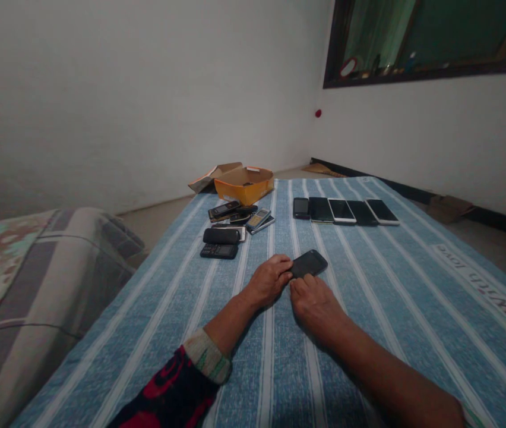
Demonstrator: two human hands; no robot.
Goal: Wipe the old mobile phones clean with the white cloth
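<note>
One phone point(309, 264) is in the hands point(271, 279), behind it toward the right a row of phones point(342, 211) lies on the surface point(417, 309), and at the left lie more phones point(220, 236), with a box point(244, 191) just behind them.

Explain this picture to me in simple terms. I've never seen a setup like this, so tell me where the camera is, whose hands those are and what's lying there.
There is no machine here, just a person's two bare hands. The camera is worn on that person's head, looking forward and down, so the forearms enter from the bottom.

The left hand holds one end of a dark phone. The right hand has its fingers curled at the phone's near edge; whether they grip it is hard to tell.

Beneath is a blue-and-white striped cloth. Farther back on it are a row of five phones on the right, and a loose cluster of phones and an open orange box on the left.
</note>
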